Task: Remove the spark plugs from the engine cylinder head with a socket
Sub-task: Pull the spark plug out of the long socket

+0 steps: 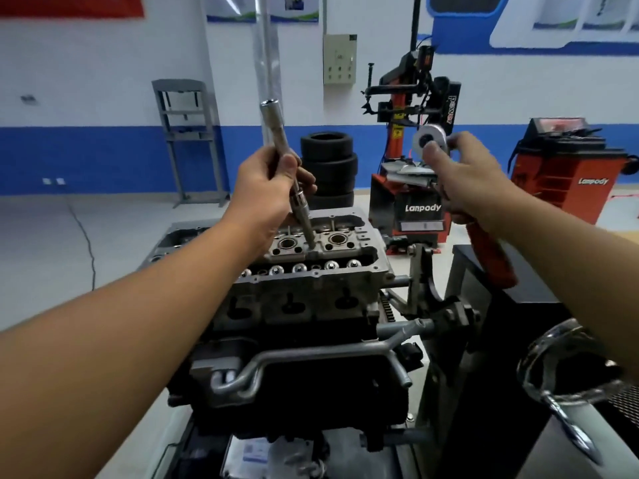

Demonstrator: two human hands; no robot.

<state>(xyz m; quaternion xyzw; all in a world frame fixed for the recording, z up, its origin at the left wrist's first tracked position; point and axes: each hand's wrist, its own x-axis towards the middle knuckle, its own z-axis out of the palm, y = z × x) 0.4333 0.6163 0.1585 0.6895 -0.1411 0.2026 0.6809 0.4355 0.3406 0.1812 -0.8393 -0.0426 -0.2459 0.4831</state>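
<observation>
On the stand in front of you sits the engine (297, 340), with the cylinder head (311, 267) on top of it, open and facing up. Behind it, well apart, stand a stack of tyres (328, 167) and a red tyre machine (411, 150).

Your left hand (269, 188) has its fingers curled around the long socket (288, 174), near the middle of it. The socket leans a little, with its upper end toward the left and its lower end inside a plug well between the two round openings of the head. I cannot tell whether it already sits on a spark plug, because the plug itself is hidden down in the well.

Your right hand (466, 178) grips the ratchet wrench (432, 141) just under its round head; the red handle (491, 254) points down toward you. The wrench is in the air, apart from the socket.

To my judgement, you are at the step of seating the socket, and the wrench is not yet joined to it. The next move asks you to bring the socket upright, feel that it drops fully on the plug, and then fit the ratchet drive into the open top end of the socket. Keep the left hand on the socket so that it does not tilt while you connect.
</observation>
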